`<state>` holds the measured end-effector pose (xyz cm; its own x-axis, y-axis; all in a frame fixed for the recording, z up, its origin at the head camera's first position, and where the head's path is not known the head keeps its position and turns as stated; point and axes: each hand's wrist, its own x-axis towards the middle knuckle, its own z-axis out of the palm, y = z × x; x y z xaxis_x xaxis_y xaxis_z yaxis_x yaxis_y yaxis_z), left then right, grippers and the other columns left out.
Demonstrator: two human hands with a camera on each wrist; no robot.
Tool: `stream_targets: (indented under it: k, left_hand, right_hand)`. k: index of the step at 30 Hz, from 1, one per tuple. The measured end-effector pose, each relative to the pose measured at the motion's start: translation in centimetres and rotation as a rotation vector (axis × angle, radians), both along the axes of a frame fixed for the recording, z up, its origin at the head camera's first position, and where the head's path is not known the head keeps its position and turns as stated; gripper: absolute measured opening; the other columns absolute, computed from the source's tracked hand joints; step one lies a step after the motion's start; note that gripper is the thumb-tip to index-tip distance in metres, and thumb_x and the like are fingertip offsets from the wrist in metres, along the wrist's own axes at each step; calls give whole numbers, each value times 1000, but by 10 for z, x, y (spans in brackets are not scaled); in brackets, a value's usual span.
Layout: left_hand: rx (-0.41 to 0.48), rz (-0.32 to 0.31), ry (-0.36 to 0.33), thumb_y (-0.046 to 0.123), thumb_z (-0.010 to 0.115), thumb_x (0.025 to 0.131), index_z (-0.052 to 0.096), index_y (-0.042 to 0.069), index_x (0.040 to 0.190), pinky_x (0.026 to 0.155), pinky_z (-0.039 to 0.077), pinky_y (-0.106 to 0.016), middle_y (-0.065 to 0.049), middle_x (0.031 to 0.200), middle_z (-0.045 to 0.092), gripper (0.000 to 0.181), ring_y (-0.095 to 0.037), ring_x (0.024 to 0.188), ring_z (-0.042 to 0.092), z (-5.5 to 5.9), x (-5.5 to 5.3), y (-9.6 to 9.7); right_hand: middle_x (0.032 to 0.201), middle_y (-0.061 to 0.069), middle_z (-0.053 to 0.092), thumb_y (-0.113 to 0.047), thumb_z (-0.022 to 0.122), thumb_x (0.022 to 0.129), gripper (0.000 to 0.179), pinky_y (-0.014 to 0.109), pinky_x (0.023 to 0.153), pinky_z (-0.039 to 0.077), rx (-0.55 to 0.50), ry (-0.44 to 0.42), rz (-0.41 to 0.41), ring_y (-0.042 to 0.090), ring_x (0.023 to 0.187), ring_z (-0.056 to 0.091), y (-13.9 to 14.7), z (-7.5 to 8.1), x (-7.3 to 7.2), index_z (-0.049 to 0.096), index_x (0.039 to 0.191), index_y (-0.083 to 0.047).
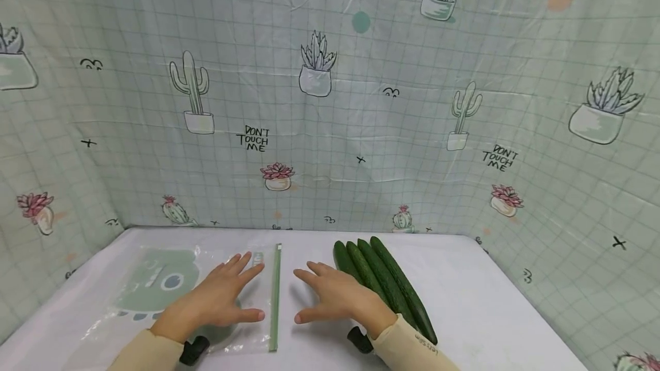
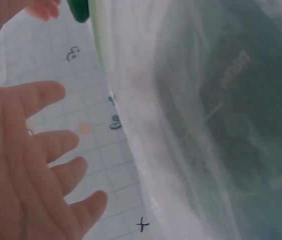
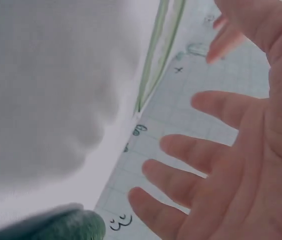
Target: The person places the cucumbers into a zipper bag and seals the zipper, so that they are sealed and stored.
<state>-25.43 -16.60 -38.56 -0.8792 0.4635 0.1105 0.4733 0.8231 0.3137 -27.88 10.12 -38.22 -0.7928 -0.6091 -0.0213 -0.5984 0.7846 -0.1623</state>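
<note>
My left hand hovers over a clear zip bag with a green printed creature on it, its fingers spread and holding nothing. The bag lies flat on the left of the table, its green zip strip facing the middle. To the right of that strip, my right hand is held above the table with fingers apart and nothing in it. Several long green cucumbers lie side by side just beyond the right hand and forearm, which hide part of them. In the right wrist view a cucumber end shows at the bottom.
A white table carries everything and extends to the right of the cucumbers. Behind and at both sides hangs a gridded curtain printed with cacti and lettering. Dark wrist-mounted pieces sit under both wrists.
</note>
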Motion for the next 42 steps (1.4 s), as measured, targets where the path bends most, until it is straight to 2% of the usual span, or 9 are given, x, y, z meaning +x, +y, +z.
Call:
stream_targets:
  k: [2, 6, 16, 25, 33, 42]
  left_hand:
    - [8, -1, -51, 60, 71, 76, 42, 9, 145, 105, 20, -65, -26, 151, 24, 91, -48, 138, 19, -2, -4, 1]
    - [18, 0, -111, 57, 74, 74, 44, 8, 143, 104, 22, -65, -28, 149, 26, 90, -50, 136, 20, -5, -10, 3]
    - [-26, 23, -167, 56, 76, 72, 46, 9, 143, 103, 23, -65, -29, 149, 26, 90, -52, 135, 21, -5, -20, 6]
    - [-81, 68, -220, 57, 78, 70, 46, 13, 143, 104, 23, -64, -28, 149, 27, 92, -50, 136, 20, -10, -21, 8]
    - [-101, 82, -251, 59, 76, 70, 45, 14, 144, 105, 20, -64, -27, 150, 26, 92, -50, 137, 19, -11, -21, 7]
    - [-90, 83, -274, 59, 75, 71, 42, 14, 146, 105, 19, -64, -26, 151, 25, 93, -49, 137, 19, -12, -16, 0]
  right_hand:
    - [151, 6, 35, -64, 69, 76, 84, 46, 103, 37, 9, -38, -25, 25, 137, 35, -4, -2, -2, 39, 147, -31]
    - [150, 2, 37, -59, 72, 75, 80, 44, 102, 38, 12, -104, -50, 21, 136, 36, -14, -6, -7, 42, 145, -33]
    - [148, 2, 40, -53, 73, 78, 71, 42, 104, 37, -16, -185, -50, 20, 134, 39, -38, -12, -27, 50, 140, -27]
    - [147, 2, 41, -51, 74, 78, 67, 43, 103, 38, 9, -169, -52, 21, 135, 36, -45, -21, -36, 52, 138, -30]
    - [146, 1, 42, -56, 73, 76, 68, 44, 101, 40, 48, -111, -79, 21, 135, 37, -51, -21, -34, 54, 136, -29]
    - [145, -2, 43, -57, 73, 75, 68, 49, 96, 43, 72, -103, -117, 20, 134, 39, -53, -20, -32, 55, 135, -31]
